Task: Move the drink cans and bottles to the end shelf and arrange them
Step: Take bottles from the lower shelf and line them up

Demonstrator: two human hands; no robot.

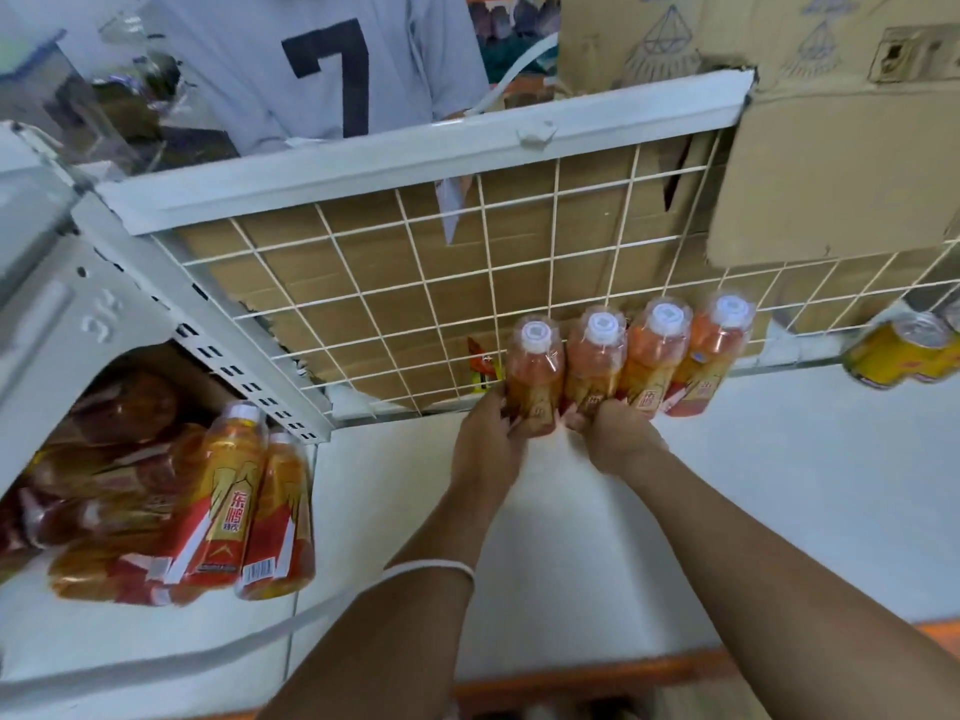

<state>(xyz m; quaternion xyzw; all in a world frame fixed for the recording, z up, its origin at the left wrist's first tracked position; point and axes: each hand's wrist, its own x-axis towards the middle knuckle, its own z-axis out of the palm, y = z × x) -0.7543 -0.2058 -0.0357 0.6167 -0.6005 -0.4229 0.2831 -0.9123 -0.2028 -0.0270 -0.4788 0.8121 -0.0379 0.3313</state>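
where the row of bottles [657,356] stands on the shelf [779,485] against the wire grid [395,304] toward three o'clock, the left hand [485,439] curls round the leftmost bottle [535,371], the right hand [618,439] round the second bottle [595,361].

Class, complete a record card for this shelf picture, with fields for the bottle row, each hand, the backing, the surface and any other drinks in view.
Bottle row: four white-capped orange bottles, upright, side by side against the wire grid
Left hand: grips leftmost bottle near its base
Right hand: grips second bottle near its base
Surface: white shelf
Other drinks: yellow can at far right; more bottles on the neighbouring shelf at left
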